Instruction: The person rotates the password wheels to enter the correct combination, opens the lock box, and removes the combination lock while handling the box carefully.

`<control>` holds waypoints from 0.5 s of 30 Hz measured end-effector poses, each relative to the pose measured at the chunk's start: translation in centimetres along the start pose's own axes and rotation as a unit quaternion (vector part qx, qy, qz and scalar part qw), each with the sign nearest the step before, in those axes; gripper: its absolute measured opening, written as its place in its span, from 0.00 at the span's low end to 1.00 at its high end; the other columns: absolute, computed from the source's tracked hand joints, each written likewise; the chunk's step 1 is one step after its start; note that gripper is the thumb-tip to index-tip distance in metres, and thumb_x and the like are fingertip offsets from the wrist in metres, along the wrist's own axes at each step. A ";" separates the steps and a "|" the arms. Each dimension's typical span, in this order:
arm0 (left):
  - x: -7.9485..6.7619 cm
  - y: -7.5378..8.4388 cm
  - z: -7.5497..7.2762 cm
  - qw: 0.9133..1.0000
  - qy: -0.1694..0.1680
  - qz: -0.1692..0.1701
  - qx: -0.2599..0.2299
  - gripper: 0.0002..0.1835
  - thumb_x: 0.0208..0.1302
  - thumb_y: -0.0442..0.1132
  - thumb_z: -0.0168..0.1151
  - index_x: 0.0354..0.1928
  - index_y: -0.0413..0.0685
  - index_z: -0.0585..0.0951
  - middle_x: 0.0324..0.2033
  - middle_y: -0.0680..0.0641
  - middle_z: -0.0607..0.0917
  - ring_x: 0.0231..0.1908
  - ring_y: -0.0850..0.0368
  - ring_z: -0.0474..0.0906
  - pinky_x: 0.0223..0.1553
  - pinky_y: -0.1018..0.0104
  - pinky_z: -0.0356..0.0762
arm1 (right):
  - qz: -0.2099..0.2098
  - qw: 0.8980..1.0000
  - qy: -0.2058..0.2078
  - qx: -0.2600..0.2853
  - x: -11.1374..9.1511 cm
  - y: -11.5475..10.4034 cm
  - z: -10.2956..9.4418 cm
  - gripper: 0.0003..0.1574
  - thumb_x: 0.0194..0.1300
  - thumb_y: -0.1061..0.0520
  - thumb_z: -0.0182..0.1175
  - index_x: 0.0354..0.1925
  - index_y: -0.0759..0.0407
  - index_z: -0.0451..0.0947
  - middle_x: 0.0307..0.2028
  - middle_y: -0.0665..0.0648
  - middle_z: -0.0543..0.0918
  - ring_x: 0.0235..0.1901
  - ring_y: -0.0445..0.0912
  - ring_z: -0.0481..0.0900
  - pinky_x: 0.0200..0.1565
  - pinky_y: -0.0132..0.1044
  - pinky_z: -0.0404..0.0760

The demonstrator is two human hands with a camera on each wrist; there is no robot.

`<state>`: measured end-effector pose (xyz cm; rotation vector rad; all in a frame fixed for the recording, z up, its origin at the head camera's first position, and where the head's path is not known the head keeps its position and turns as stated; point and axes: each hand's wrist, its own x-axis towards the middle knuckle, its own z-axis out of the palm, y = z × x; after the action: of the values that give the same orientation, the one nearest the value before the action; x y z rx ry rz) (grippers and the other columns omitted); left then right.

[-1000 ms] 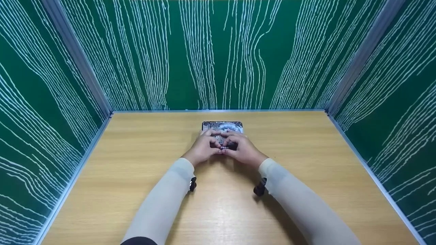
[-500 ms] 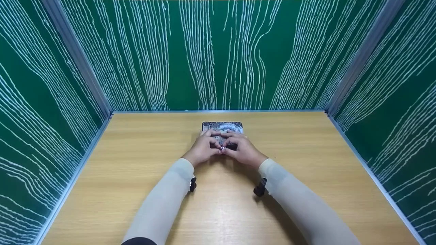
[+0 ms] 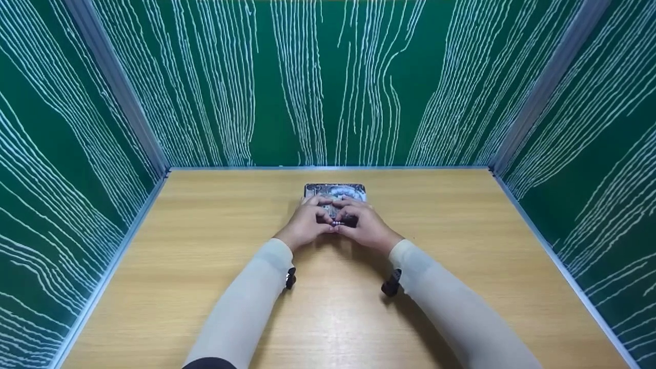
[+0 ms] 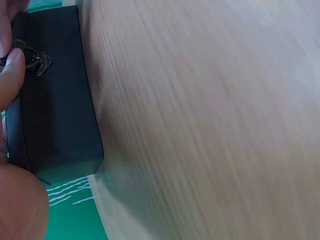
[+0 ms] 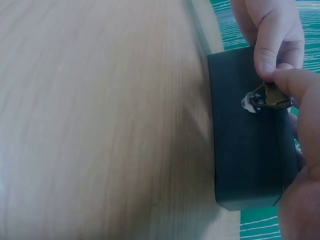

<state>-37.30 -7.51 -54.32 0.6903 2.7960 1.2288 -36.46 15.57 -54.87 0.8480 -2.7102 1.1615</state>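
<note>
A small box (image 3: 335, 190) with a patterned lid and plain dark sides stands near the back of the wooden table. On its front, a brass-coloured padlock (image 5: 276, 96) hangs by its shackle at a metal clasp (image 5: 249, 102). My left hand (image 3: 308, 221) and right hand (image 3: 363, 224) meet at the box's front edge, thumb tips nearly together. Seen from the right wrist, both thumbs pinch the padlock's body from above. In the left wrist view the left thumb (image 4: 12, 75) lies right against the padlock (image 4: 19, 45). Other fingers curve over the lid and are partly hidden.
Green panels (image 3: 353, 82) with white wavy lines enclose the wooden table (image 3: 215, 220) at the back and both sides. Grey frame posts (image 3: 123, 97) rise at the back corners. A small black device (image 3: 392, 283) sits at the right wrist.
The box and both arms hold their place. Only the thumb tips shift very slightly at the padlock.
</note>
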 end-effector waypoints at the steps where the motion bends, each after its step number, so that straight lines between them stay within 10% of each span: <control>1: 0.0 0.0 0.0 1.000 0.000 0.001 0.000 0.06 0.68 0.40 0.83 0.34 0.50 0.94 0.81 0.50 0.79 0.91 0.35 0.52 0.93 0.35 0.41 | 0.003 1.000 -0.001 0.001 0.0 0.0 0.0 0.08 0.74 0.53 0.78 0.48 0.50 0.91 0.78 0.57 0.82 0.85 0.63 0.69 0.89 0.68 0.56; 15: -0.1 -0.1 0.0 1.000 0.000 -0.004 0.002 0.05 0.68 0.39 0.83 0.33 0.52 0.94 0.81 0.51 0.78 0.91 0.36 0.53 0.93 0.35 0.41 | 0.009 1.000 -0.003 -0.001 0.1 0.0 0.1 0.06 0.76 0.50 0.76 0.48 0.48 0.92 0.79 0.54 0.81 0.85 0.61 0.70 0.89 0.68 0.56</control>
<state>-37.27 -7.60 -54.34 0.6800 2.7985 1.2236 -36.53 15.40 -54.93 0.8292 -2.7282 1.1627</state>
